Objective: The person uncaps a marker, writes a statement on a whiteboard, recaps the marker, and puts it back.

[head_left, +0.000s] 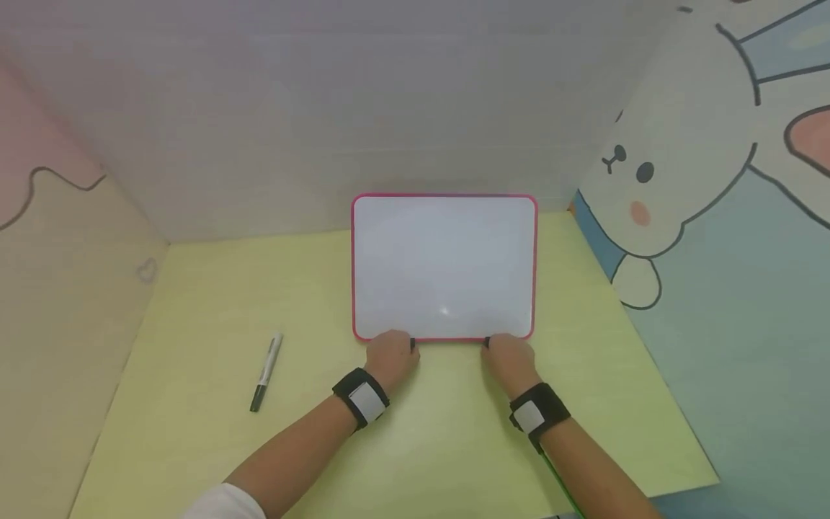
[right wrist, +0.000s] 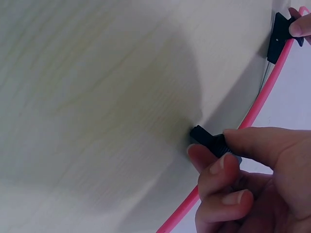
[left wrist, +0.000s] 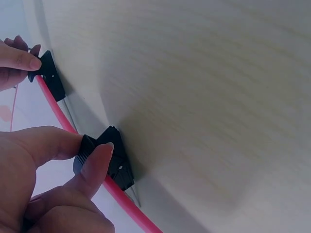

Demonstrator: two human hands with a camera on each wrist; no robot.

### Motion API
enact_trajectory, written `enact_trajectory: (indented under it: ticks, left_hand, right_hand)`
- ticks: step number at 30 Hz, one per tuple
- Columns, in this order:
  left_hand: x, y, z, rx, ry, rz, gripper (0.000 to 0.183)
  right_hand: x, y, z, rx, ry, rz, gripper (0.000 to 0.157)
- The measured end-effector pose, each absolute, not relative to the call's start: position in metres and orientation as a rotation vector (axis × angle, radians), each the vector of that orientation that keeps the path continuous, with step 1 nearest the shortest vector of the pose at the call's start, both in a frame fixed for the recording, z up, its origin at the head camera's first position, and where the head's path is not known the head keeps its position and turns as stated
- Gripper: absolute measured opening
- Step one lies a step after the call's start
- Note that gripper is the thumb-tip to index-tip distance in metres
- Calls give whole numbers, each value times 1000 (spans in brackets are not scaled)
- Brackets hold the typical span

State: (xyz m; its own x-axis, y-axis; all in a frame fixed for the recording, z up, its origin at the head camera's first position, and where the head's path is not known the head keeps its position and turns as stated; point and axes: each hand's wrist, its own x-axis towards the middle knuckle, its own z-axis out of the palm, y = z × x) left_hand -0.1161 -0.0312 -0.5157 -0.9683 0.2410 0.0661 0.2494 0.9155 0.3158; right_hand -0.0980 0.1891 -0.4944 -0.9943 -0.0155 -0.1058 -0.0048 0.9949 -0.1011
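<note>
A whiteboard [head_left: 444,267] with a pink frame stands toward the back of the pale yellow table. My left hand [head_left: 392,362] is at the left part of its lower edge, pinching a black clip [left wrist: 120,167] between thumb and finger. My right hand [head_left: 512,366] pinches a second black clip [right wrist: 209,140] farther right along the same edge. In the left wrist view the pink frame [left wrist: 127,204] runs past both clips. Much of the right-hand clip is covered by fingers in the right wrist view.
A white marker [head_left: 267,367] with a dark cap lies on the table [head_left: 207,317] to the left. Behind the board rises a pale wall [head_left: 324,108]. The right wall [head_left: 746,324] carries a cartoon drawing. Black wrist bands [head_left: 361,398] circle both wrists.
</note>
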Motion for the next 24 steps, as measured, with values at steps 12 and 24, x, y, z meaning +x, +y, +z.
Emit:
enact_trajectory:
  ticks: [12, 24]
  left_hand:
    - [-89, -54, -516, -317, -3071, -562, 36]
    - [-72, -59, -516, -286, -3080, -572, 39]
  right_hand:
    - [-82, 171, -495, -208, 3106, -161, 37]
    - [-64, 170, -498, -227, 3090, -228, 36]
